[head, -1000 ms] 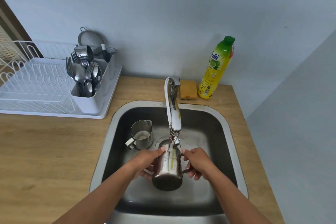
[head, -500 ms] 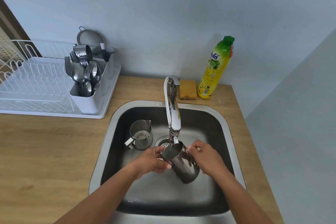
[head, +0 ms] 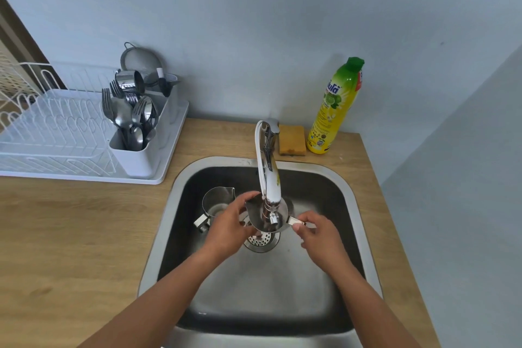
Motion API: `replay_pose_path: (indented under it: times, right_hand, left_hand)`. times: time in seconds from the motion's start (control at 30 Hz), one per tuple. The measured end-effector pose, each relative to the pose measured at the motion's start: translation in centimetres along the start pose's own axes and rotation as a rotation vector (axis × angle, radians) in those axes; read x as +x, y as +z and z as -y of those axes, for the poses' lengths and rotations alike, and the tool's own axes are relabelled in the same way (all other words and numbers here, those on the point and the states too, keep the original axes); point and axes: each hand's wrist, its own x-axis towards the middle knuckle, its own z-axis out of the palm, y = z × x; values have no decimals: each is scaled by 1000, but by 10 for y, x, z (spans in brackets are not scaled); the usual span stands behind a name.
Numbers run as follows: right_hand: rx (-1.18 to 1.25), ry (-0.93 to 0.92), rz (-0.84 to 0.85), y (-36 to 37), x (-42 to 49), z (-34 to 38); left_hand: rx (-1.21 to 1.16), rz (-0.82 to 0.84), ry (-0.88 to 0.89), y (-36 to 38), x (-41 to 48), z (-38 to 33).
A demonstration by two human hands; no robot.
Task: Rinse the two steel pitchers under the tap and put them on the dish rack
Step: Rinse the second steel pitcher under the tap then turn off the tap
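I hold one steel pitcher (head: 258, 216) right under the tap (head: 269, 178), its mouth up around the spout's tip, above the drain (head: 261, 240). My left hand (head: 228, 224) grips its left side near the spout lip. My right hand (head: 317, 234) pinches its handle on the right. The second steel pitcher (head: 216, 202) stands upright in the sink (head: 180, 198) at the back left, partly hidden behind my left hand. The white dish rack (head: 56, 133) sits on the counter to the left.
A cutlery holder (head: 132, 121) full of forks and spoons stands at the rack's right end, with a strainer behind. A yellow sponge (head: 292, 140) and a green-capped soap bottle (head: 336, 107) stand behind the sink. Wooden counter (head: 70, 234) surrounds the sink.
The held pitcher has gone from tilted low in the basin to mouth-up under the spout, farther back. My right hand shifted from its body to its handle.
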Motion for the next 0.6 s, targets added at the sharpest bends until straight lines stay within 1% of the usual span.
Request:
replay_pose_path:
  times: [0.1,0.3,0.43,0.6]
  right_hand:
    - [173,41,30,8,6,-4]
    - [342,60,95,24,9,-9]
    - [415,84,165,34,7,-11]
    - [403,105,273,40,-2,-12]
  left_hand:
    - [95,-40,81,-9,-3,-1]
    - [239,-99,189,-25,-11,-6]
    - [263,-63,173,-36,-17,-8]
    - [277,-35,127,-39,-24,-6]
